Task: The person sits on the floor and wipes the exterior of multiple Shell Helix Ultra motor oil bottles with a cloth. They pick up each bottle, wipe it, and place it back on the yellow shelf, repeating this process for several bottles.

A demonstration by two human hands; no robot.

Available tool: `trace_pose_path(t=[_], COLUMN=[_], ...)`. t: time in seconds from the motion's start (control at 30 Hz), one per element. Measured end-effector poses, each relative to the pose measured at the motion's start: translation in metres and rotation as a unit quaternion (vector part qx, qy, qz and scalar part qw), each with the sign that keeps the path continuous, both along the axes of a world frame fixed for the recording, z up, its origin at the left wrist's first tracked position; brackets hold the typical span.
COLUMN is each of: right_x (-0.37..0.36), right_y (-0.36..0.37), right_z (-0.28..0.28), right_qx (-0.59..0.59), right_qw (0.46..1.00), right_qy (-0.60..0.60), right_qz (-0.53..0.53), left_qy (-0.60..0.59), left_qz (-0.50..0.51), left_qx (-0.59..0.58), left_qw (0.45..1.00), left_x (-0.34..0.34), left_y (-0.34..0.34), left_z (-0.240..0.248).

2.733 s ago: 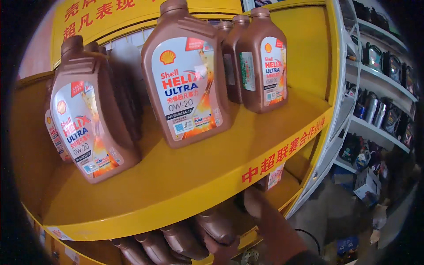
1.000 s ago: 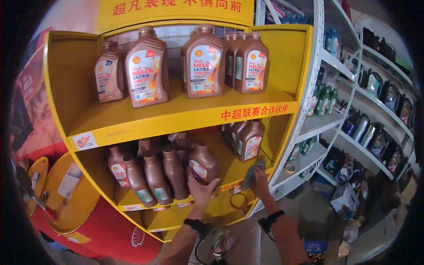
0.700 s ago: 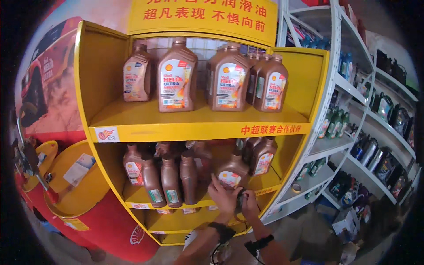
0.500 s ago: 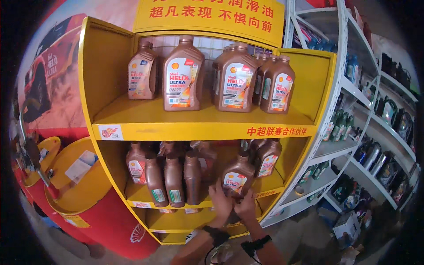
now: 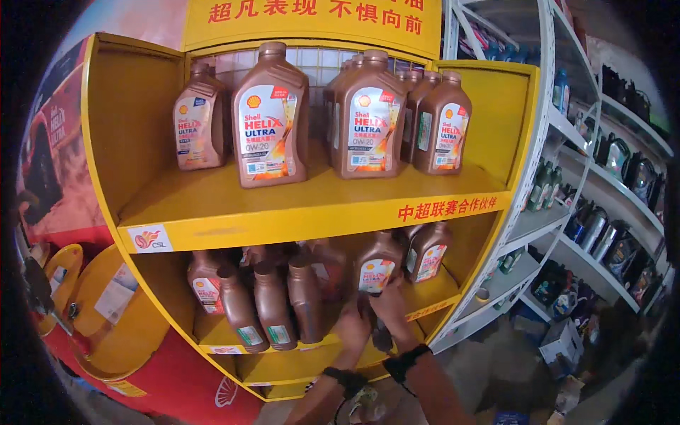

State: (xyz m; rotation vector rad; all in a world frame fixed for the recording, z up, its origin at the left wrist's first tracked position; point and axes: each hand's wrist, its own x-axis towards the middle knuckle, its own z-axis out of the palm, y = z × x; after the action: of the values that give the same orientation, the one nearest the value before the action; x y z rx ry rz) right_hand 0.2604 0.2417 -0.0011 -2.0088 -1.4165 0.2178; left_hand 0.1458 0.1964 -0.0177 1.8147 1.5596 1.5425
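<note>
In the head view, the brown bottle (image 5: 377, 258) with a white and orange label is on the right part of the lower shelf (image 5: 433, 309), close to upright. The right hand (image 5: 389, 309) is at its bottom, with the fingers partly hidden, so I cannot tell if it is grasping. The left hand (image 5: 352, 327) is just beside, a bit blurry, and I cannot tell if it is closed on anything or let go. A dark thing (image 5: 383, 338) hangs between the 2 hands; it may be a cloth.

The bottle could tip over, because the hands are low and its top is free. The dark thing could also catch under it and make it wobble. A push to the right could bump the next bottle (image 5: 431, 263), which is just beside it. If the left hand swings left, it could knock 1 of the 3 front bottles (image 5: 273, 306) off, as they stand near the front edge.

The upper shelf (image 5: 319, 221) looks low over the cap, so lifting has little room. The rack's right wall is near too. There is a gap on the left, before the 3 bottles, and open room toward the person.
</note>
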Motion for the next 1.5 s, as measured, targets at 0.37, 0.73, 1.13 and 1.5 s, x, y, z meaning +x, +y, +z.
trace_pose_path(t=[0.37, 0.73, 1.13, 1.5], right_x=[-0.017, -0.106, -0.158, -0.113], right_y=[-0.008, -0.119, -0.072, -0.059], right_z=[-0.007, -0.029, -0.029, -0.022], right_qx=[0.372, 0.184, 0.211, 0.197], right_qw=[0.901, 0.845, 0.944, 0.935], right_qy=[-0.219, 0.478, 0.150, 0.204], right_qz=[-0.046, 0.151, 0.203, 0.212], left_qy=[0.061, -0.242, -0.424, -0.373], left_qz=[-0.168, -0.094, 0.134, 0.056], left_qx=[0.059, 0.028, 0.184, 0.057], left_qw=[0.982, 0.965, 0.877, 0.924], left_x=[-0.030, -0.030, -0.185, -0.282], left_y=[-0.013, -0.093, -0.122, 0.024], left_z=[-0.019, -0.048, 0.036, -0.037])
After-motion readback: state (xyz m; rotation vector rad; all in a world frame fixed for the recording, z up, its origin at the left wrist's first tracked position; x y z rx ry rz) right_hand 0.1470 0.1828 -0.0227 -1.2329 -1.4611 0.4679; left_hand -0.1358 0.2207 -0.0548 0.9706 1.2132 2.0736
